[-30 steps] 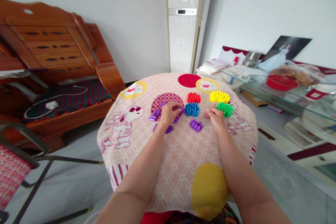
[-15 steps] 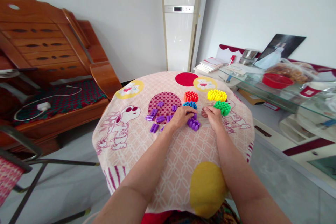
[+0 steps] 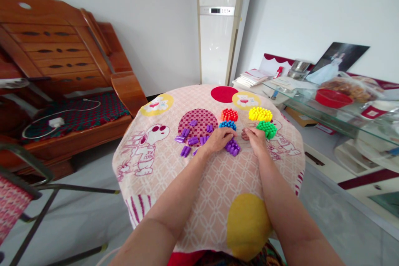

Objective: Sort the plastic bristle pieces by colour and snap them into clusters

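My left hand (image 3: 218,140) rests with curled fingers against a small purple cluster of pegs (image 3: 232,147) on the patterned cloth of the round table (image 3: 218,191); whether it grips a peg is hidden. My right hand (image 3: 256,138) lies on the cloth beside that cluster, fingers bent, just below the green cluster (image 3: 266,129). Loose purple pegs (image 3: 190,140) lie scattered left of my left hand. Blue (image 3: 227,125), red (image 3: 230,114) and yellow (image 3: 260,114) clusters stand beyond my hands.
A wooden bench (image 3: 62,75) with a white charger (image 3: 56,122) stands left. A glass shelf (image 3: 336,108) with a red bowl (image 3: 333,98) is right. A tall white air conditioner (image 3: 218,25) stands behind. A metal chair frame (image 3: 28,183) is at lower left.
My left hand moved right from the loose purple pegs to the small purple cluster. My right hand stayed near the green cluster.
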Demonstrator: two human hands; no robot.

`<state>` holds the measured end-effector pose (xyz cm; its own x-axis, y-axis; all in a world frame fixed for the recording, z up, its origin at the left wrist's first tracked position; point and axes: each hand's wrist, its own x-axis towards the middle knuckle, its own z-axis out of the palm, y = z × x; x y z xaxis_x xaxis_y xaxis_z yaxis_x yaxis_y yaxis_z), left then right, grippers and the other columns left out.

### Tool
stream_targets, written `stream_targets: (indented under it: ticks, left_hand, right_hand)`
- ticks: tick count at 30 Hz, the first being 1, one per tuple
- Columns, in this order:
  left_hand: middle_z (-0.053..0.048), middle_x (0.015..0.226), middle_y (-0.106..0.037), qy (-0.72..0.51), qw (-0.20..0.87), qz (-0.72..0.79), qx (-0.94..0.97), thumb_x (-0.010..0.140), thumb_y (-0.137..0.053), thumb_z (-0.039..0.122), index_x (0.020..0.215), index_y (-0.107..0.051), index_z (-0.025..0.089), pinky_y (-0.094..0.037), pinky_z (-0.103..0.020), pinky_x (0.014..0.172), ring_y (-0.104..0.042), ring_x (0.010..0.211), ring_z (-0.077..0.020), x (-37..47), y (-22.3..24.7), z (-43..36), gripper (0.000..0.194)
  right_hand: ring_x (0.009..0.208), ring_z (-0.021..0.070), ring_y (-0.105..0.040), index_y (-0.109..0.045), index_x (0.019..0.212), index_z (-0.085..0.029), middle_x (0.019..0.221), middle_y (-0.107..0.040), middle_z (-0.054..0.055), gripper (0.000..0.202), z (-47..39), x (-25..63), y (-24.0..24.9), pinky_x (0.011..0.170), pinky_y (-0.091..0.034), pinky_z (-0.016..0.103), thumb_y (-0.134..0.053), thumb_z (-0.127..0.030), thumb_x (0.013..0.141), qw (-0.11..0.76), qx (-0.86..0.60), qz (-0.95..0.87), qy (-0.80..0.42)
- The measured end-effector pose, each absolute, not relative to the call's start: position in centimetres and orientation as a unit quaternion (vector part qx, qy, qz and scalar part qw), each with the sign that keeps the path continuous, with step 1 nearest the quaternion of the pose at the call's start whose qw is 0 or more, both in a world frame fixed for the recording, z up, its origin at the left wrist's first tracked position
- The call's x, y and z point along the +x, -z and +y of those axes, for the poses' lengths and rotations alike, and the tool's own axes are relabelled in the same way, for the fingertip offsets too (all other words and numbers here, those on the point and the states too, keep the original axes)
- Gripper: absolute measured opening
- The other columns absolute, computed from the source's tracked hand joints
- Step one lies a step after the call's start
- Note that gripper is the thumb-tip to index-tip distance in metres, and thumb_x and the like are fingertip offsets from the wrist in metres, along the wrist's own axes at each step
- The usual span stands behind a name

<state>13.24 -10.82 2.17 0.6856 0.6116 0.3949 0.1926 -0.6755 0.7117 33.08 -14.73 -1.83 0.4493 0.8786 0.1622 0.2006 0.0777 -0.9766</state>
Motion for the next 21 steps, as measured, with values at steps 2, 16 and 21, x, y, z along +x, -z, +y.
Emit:
stream_targets:
  ticks: [2,16,21]
  left_hand:
    - [-0.005,0.09,-0.074,-0.358,0.315,0.267,0.838,0.089,-0.048,0.021,0.094,-0.073,0.015,-0.049,-0.024,0.077,-0.065,0.079,-0.0146,12.8,-2.5,-10.7,0.027]
    - [-0.002,0.079,-0.074,-0.3,0.189,0.501,0.789,0.077,-0.062,0.028,0.086,-0.077,0.019,-0.048,-0.025,0.07,-0.065,0.071,-0.0162,3.5,-4.2,-8.7,0.019]
    - [-0.004,0.097,-0.075,-0.144,0.159,0.441,0.871,0.068,-0.073,0.024,0.096,-0.077,0.022,-0.049,-0.028,0.084,-0.068,0.091,-0.0209,4.7,-4.0,-9.7,0.028]
  right_hand:
    - [0.061,0.0232,-0.067,-0.071,0.077,-0.017,0.065,-0.071,0.004,0.03,-14.7,33.1,1.9,0.061,-0.057,0.036,-0.064,-0.045,0.07,0.586,-0.618,-0.441,-0.283]
    - [0.06,0.0226,-0.067,-0.07,0.076,-0.019,0.065,-0.071,0.002,0.029,-14.8,33.1,1.9,0.06,-0.056,0.035,-0.062,-0.045,0.07,0.581,-0.617,-0.45,-0.28]
    - [0.061,0.0223,-0.067,-0.07,0.077,-0.018,0.065,-0.071,0.002,0.03,-14.9,33.0,1.9,0.061,-0.057,0.035,-0.061,-0.046,0.072,0.578,-0.624,-0.449,-0.273]
